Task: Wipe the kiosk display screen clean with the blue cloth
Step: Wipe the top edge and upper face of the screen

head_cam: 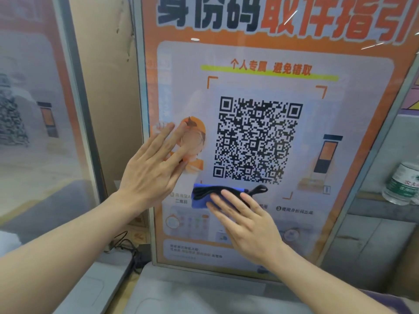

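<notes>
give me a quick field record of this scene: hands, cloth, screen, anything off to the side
left hand: flat, fingers spread, resting on the screen left of the QR code
right hand: fingers flat, pressing the cloth to the screen
blue cloth: folded, dark edging with a loop, just below the QR code
kiosk screen: upright, orange poster graphic, lit
water bottle: on a ledge at the right edge
</notes>
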The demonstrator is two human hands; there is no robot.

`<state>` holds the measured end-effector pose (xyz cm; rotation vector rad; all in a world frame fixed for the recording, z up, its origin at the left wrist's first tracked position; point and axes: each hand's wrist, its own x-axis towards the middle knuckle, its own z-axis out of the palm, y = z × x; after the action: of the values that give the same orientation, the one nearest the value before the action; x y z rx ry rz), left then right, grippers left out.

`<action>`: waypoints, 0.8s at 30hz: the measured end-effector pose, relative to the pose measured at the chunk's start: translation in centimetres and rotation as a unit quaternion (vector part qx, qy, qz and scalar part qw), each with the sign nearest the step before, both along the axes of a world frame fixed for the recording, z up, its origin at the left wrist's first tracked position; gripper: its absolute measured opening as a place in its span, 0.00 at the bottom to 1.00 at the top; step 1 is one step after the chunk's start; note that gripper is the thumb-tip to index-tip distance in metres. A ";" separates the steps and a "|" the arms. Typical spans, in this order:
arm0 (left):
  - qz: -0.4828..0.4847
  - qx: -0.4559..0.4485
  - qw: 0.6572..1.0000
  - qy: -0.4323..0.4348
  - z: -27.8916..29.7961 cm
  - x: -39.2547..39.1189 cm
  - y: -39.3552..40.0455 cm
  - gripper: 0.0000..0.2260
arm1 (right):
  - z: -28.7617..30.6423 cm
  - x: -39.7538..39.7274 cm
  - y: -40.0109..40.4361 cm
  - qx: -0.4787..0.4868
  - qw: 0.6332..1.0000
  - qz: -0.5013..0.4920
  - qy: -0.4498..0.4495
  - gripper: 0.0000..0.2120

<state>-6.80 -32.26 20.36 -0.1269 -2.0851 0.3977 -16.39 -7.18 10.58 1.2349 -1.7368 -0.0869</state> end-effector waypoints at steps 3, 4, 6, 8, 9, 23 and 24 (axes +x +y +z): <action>0.003 -0.028 1.000 -0.008 0.5 0.3 -0.8 0.24 | 0.3 0.1 0.0 0.016 1.000 -0.003 0.008 0.35; 0.004 -0.031 0.999 -0.010 0.8 0.5 -1.1 0.24 | 0.8 0.1 0.0 0.010 1.000 -0.006 0.012 0.34; 0.005 -0.032 0.999 -0.018 1.4 0.9 -1.7 0.23 | 2.3 0.1 -0.4 -0.027 0.999 -0.011 0.014 0.33; 0.002 -0.039 0.999 -0.031 1.7 1.2 -2.0 0.21 | 4.2 0.1 -1.4 -0.087 0.996 -0.020 0.012 0.29; 0.001 -0.040 0.998 -0.039 1.8 1.3 -2.1 0.20 | 5.0 0.2 -2.1 -0.116 0.993 -0.025 0.009 0.28; 0.014 -0.121 0.990 -0.075 3.3 2.0 -3.7 0.25 | 0.1 2.1 -4.7 0.074 0.997 0.000 -0.005 0.30; 0.016 -0.133 0.988 -0.078 3.6 2.0 -4.0 0.25 | 0.5 1.9 -4.5 0.075 0.997 0.001 -0.002 0.30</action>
<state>-4.81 -36.28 23.92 -0.2922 -2.1805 0.7051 -14.44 -11.70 11.07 1.3461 -1.7580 -0.2175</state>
